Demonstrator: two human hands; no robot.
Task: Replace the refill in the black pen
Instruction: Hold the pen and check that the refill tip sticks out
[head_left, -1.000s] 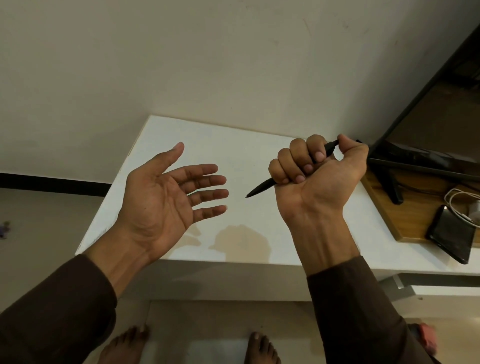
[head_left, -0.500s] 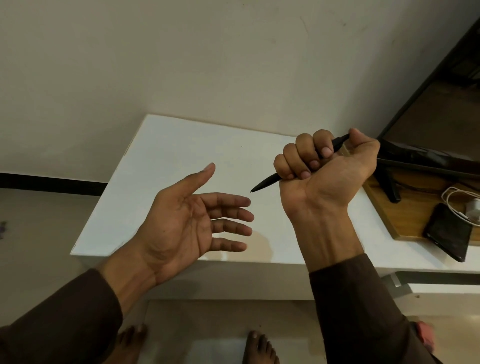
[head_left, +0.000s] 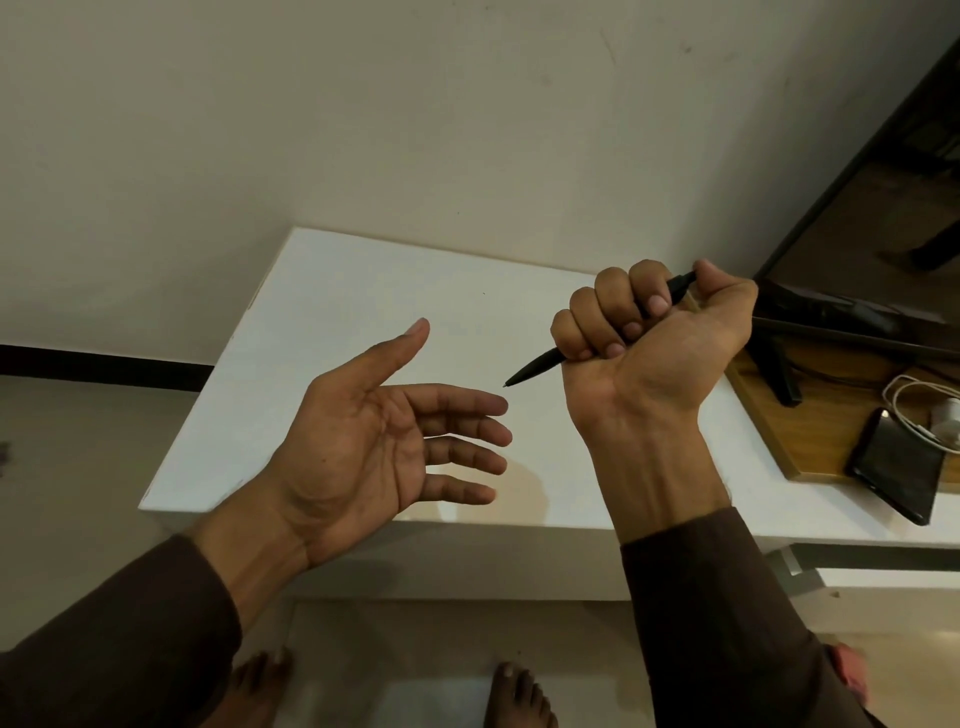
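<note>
My right hand (head_left: 654, 343) grips the black pen (head_left: 535, 368) in a fist above the white table (head_left: 363, 291). The pen's tip points down and to the left, and its top end sticks out by my thumb. Most of the barrel is hidden inside the fist. My left hand (head_left: 384, 441) hovers palm up to the left, fingers spread and straight, holding nothing. Its fingertips are just below and left of the pen tip, apart from it. No separate refill shows anywhere.
A wooden board (head_left: 810, 431) lies at the table's right with a black phone (head_left: 898, 467), a white cable (head_left: 914, 410) and a dark monitor stand (head_left: 779, 374) on it. A wall stands behind the table. My bare feet (head_left: 514, 696) are on the floor below.
My left hand has moved right and down, closing toward the pen tip. My right hand has kept the pen and shifted slightly up and right.
</note>
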